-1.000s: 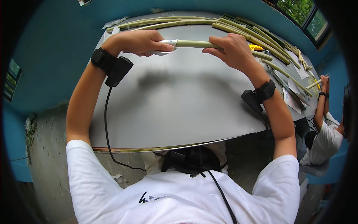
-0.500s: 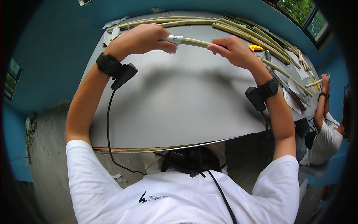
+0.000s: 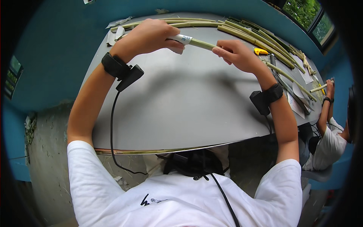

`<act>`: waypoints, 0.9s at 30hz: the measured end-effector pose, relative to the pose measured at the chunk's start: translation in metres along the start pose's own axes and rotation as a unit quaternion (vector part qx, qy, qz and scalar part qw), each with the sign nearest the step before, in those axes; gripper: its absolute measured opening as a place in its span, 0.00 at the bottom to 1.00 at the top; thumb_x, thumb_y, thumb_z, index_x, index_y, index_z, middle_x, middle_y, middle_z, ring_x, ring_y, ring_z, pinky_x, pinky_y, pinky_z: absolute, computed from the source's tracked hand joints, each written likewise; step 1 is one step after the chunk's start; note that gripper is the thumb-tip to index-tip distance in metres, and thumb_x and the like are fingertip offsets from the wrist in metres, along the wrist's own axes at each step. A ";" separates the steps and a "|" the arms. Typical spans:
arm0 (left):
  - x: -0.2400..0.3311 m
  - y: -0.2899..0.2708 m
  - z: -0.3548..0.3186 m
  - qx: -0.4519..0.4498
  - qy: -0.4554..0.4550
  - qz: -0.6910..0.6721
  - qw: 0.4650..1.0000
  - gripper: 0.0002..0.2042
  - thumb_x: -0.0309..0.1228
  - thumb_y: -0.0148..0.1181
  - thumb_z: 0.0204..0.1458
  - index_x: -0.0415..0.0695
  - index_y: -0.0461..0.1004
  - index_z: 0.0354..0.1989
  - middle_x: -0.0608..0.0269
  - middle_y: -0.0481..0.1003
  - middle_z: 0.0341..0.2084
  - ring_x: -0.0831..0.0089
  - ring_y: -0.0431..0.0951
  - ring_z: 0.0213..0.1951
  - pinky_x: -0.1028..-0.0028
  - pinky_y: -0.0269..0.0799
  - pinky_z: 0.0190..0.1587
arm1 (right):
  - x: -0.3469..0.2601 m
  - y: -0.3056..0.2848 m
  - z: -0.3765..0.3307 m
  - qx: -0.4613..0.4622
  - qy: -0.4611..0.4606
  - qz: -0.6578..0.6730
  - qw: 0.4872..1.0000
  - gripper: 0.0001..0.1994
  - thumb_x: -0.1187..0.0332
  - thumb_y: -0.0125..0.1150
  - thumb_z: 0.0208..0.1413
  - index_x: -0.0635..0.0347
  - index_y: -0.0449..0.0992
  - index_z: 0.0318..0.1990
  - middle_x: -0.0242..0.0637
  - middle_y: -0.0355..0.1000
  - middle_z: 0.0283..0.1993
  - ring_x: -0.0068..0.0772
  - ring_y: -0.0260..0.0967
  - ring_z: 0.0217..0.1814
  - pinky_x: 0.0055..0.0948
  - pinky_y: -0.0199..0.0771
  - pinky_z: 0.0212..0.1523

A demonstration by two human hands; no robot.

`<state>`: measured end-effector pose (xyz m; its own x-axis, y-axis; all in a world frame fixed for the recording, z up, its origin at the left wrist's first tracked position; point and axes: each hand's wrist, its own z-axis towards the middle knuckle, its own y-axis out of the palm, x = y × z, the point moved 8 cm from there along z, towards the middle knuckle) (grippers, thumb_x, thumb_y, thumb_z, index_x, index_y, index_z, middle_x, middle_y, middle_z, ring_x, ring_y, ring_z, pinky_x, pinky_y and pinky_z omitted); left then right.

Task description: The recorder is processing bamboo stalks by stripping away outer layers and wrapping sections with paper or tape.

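Stalk: a long, thin, pale green plant stalk (image 3: 202, 44) with a white paper band (image 3: 184, 38) wrapped round its left end; it is held above the far part of the grey table (image 3: 181, 106), between the two hands.
Left hand: the left hand (image 3: 149, 36) is curled shut round the banded end, fingers folded over it, thumb beneath.
Right hand: the right hand (image 3: 238, 56) pinches the stalk's other end between thumb and fingertips.
Wrists: each carries a black strap with a small black box; a black cable hangs from the left one.
Hard to see: the stalk's length inside the left fist is hidden, and its right tip is covered by the fingers.
Far edge: a row of similar long green stalks (image 3: 242, 34) lies along the table's rim, with a small yellow tool (image 3: 261, 51) and scraps of white paper (image 3: 115, 33).
Containers: none can be made out.
Neighbour: another person in a white shirt (image 3: 327, 143) sits at the right, partly cut off.
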<state>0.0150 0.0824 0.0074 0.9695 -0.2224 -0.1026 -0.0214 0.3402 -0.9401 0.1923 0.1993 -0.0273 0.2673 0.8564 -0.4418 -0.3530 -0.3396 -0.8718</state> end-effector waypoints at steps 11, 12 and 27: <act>0.001 0.007 -0.005 -0.128 -0.065 -0.106 0.984 0.22 0.53 0.63 0.61 0.43 0.84 0.35 0.63 0.74 0.18 0.69 0.72 0.22 0.68 0.67 0.27 | -0.015 -0.005 -0.003 0.052 -0.075 -0.129 0.987 0.23 0.44 0.56 0.69 0.55 0.80 0.33 0.30 0.65 0.16 0.34 0.59 0.18 0.35 0.58 0.25; -0.001 0.011 -0.007 -0.172 -0.091 -0.121 0.973 0.22 0.53 0.62 0.63 0.43 0.85 0.37 0.65 0.75 0.19 0.73 0.71 0.21 0.71 0.66 0.26 | -0.021 -0.008 -0.005 0.079 -0.108 -0.190 0.973 0.22 0.44 0.59 0.67 0.54 0.80 0.34 0.30 0.66 0.16 0.36 0.60 0.19 0.37 0.59 0.26; 0.009 0.001 0.002 -0.011 0.007 0.045 0.999 0.16 0.47 0.67 0.57 0.46 0.79 0.28 0.63 0.77 0.19 0.64 0.75 0.23 0.63 0.67 0.30 | 0.014 0.014 -0.011 -0.132 0.108 0.160 0.972 0.25 0.47 0.53 0.72 0.60 0.80 0.34 0.25 0.65 0.18 0.18 0.57 0.17 0.26 0.54 0.17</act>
<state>0.0245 0.0826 0.0065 0.9600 -0.2039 -0.1919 -0.1147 0.3389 -0.9338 0.2011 0.2024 -0.0476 0.3744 0.5979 -0.7088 -0.2142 -0.6879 -0.6934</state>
